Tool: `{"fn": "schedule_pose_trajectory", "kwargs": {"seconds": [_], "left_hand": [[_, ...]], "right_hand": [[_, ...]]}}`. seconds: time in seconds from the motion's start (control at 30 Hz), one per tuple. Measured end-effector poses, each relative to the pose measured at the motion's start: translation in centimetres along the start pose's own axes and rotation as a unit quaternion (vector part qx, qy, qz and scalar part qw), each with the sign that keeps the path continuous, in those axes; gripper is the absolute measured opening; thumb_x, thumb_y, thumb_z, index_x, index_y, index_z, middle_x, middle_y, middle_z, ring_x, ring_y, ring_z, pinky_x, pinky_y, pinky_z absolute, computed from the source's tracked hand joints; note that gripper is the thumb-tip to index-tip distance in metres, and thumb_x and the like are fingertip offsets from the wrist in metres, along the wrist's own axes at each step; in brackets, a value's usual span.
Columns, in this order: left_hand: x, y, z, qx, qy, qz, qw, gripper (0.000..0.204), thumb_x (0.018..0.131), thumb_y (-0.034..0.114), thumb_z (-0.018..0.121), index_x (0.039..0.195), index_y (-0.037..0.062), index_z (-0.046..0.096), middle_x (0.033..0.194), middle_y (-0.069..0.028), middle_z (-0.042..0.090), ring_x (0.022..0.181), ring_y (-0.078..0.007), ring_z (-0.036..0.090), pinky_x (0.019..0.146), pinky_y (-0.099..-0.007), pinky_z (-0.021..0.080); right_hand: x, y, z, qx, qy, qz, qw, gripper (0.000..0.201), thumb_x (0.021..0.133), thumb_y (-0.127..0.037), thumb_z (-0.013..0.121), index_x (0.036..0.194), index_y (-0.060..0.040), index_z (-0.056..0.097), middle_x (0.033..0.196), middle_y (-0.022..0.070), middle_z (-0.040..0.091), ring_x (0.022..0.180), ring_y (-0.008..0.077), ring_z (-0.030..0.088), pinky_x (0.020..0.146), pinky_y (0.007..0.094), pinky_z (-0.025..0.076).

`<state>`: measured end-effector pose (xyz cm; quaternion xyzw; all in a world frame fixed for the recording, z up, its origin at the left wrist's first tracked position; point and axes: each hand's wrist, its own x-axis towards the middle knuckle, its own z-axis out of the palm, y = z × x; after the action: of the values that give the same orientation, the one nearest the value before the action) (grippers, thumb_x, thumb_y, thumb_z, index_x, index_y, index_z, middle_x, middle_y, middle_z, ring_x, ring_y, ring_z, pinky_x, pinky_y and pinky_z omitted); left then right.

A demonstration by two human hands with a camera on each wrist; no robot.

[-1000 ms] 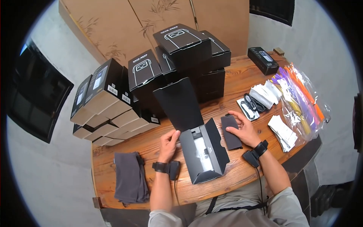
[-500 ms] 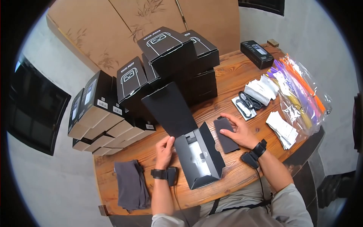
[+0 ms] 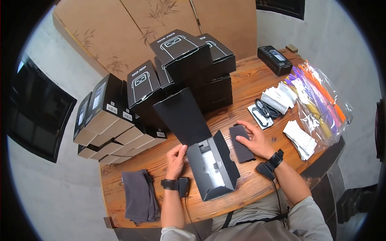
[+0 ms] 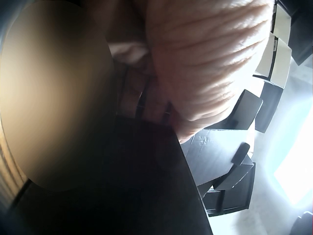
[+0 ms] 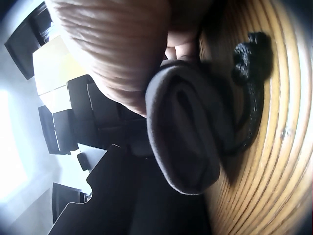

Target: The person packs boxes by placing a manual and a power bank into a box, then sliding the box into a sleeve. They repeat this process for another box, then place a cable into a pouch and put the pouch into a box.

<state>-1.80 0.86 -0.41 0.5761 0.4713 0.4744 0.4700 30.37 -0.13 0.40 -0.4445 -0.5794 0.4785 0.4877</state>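
Observation:
An open black box (image 3: 213, 164) lies on the wooden table (image 3: 249, 188) in front of me, its long lid flap (image 3: 183, 116) standing up and back. My left hand (image 3: 177, 156) is at the box's left side, thumb against the side flap and fingers curled; in the left wrist view the box's black flap (image 4: 146, 186) fills the space under the palm. My right hand (image 3: 252, 140) rests on a dark grey pouch (image 3: 241, 144) just right of the box, thumb and forefinger on top. The right wrist view shows the pouch (image 5: 186, 142) and its black drawstring (image 5: 249, 93).
Stacks of closed black boxes (image 3: 181, 52) stand behind the open box, and more (image 3: 108, 104) lean at the left. A pile of grey pouches (image 3: 138, 195) lies front left. Right of my hand are black cables (image 3: 263, 110), white packets (image 3: 281, 96), white cards (image 3: 299, 138) and a bag of coloured strips (image 3: 321, 100).
The view has shifted slightly. My left hand has slid a little down along the box's left flap; the right hand stays on the pouch.

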Motion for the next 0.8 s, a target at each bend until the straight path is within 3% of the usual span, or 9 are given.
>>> {"fn": "schedule_pose_trajectory", "kwargs": {"seconds": [0.8], "left_hand": [[-0.03,0.26,0.3,-0.013,0.009,0.0,1.0,0.025,0.097,0.018,0.061,0.105,-0.004,0.07,0.091,0.0004,0.067,0.083,-0.0068,0.056,0.076,-0.0228,0.046]], "right_hand": [[-0.11,-0.34,0.16,-0.003,-0.004,0.012,1.0,0.051,0.089,-0.012,0.069,0.135,-0.003,0.049,0.115,0.0115,0.065,0.102,0.0141,0.063,0.09,0.0274,0.051]]}}
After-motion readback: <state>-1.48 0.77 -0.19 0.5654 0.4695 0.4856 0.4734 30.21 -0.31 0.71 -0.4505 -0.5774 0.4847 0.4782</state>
